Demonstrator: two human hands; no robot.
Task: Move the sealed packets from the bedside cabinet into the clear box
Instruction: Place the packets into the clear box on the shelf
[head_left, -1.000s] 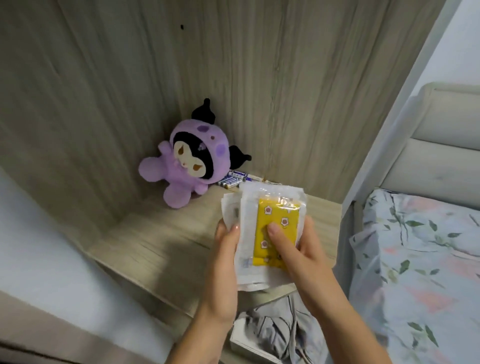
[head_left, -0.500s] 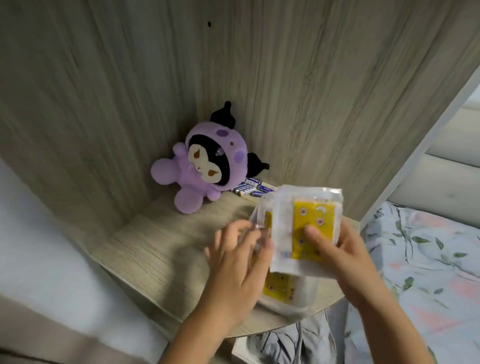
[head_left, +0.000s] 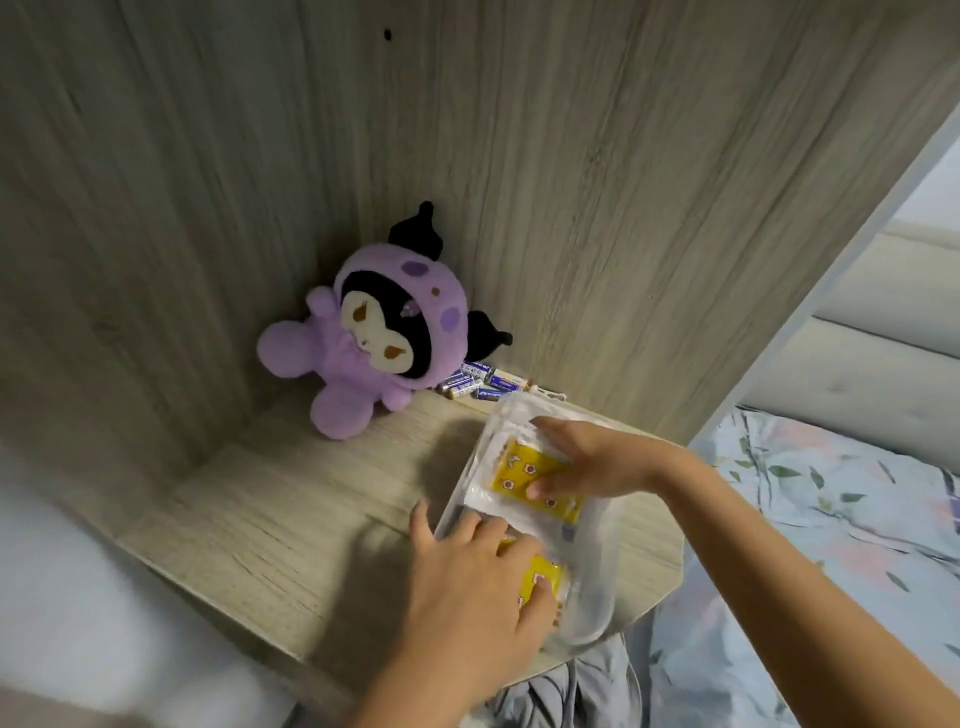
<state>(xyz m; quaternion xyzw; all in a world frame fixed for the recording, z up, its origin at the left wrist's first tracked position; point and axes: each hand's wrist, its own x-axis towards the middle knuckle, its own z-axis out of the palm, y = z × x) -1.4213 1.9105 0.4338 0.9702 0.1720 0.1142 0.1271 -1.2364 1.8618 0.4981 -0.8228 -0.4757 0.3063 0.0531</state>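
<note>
A clear box (head_left: 597, 618) stands on the bedside cabinet (head_left: 291, 519) near its right front corner. Inside it lie sealed white packets with yellow flower-print contents. My right hand (head_left: 597, 457) comes in from the right and holds the upper packet (head_left: 519, 467) over the far half of the box, thumb on its yellow face and fingers over its far edge. With its fingers stretched out, my left hand (head_left: 467, 582) presses on a lower packet (head_left: 543, 577) in the near half. Both hands hide most of the box's inside.
A purple plush toy (head_left: 374, 338) sits in the cabinet's back corner with several small batteries (head_left: 483, 384) beside it. Wood-grain walls (head_left: 571, 156) close the back and left. A floral-sheeted bed (head_left: 831, 519) lies to the right, and grey fabric (head_left: 561, 691) lies below the cabinet's front edge.
Both hands held the packet stack upright above the cabinet. My left hand then laid part of it down into the box, and my right hand has lowered its packet into the box too.
</note>
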